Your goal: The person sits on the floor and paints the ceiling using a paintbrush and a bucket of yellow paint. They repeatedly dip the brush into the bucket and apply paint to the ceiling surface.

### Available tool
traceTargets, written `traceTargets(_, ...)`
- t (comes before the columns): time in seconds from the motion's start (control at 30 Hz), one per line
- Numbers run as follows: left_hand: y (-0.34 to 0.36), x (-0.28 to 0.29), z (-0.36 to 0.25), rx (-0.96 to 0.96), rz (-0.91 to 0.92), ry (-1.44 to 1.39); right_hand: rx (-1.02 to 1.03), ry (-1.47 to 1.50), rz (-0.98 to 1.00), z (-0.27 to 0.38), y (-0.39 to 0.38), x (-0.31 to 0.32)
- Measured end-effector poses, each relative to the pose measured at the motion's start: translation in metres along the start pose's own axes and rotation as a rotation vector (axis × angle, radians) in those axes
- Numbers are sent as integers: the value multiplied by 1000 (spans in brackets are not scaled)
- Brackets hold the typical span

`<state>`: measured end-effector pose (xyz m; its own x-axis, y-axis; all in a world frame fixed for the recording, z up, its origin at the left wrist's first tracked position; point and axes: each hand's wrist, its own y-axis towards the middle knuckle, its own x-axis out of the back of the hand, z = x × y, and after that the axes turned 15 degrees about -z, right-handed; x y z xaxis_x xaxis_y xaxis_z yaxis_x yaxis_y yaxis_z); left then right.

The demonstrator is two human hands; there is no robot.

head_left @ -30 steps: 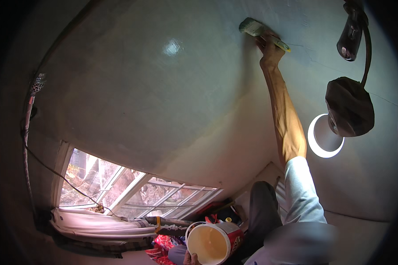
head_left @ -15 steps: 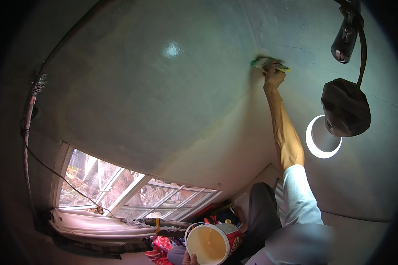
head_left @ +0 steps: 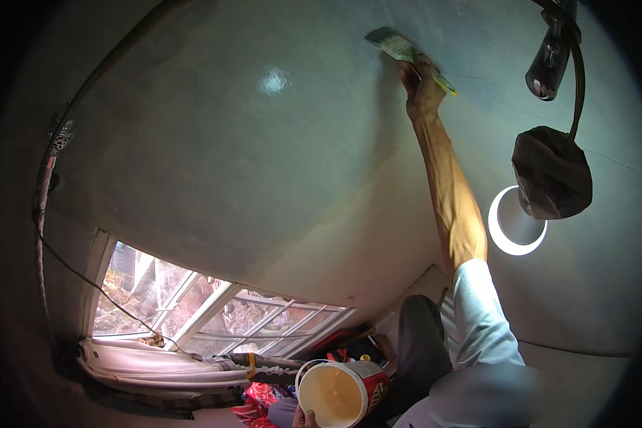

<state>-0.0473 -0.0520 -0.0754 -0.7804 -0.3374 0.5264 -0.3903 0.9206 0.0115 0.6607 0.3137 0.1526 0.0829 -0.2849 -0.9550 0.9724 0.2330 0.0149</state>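
Observation:
With my arm stretched far up, my right hand is closed round the handle of a wide paintbrush. The brush has dark bristles and a yellow-tipped handle, and its head lies against or close to the upper wall. Low in the view, my left hand grips the rim of a white paint bucket, tilted so its pale, cream-coloured inside shows. Most of the left hand is cut off by the lower edge. The wall around the brush is bluish; lower down, a paler patch begins.
A bright round lamp and a dark cloth-like bundle hang at the right. Above them is a dark bottle-shaped thing on a cord. A window is at the lower left, with hanging clothes below it.
My right hand has moved up and slightly left along the wall with the paintbrush, whose head now shows more plainly. The bucket and my left hand have hardly shifted.

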Motion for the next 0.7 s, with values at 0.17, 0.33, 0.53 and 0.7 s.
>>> traceTargets(0.17, 5, -1, 5, 34, 23, -28, -14, -147, -108, -16, -13, 41)
traceTargets(0.33, 7, 14, 28, -615, -77, 276, 107, -393, -158, -36, -31, 77)
traceTargets(0.53, 6, 4, -13, -223, 28, 57, 573, -940, -114, -15, -15, 51)
traceTargets(0.7, -13, -8, -35, 90, -4, -155, 605, -735, 43, -6, -14, -16)
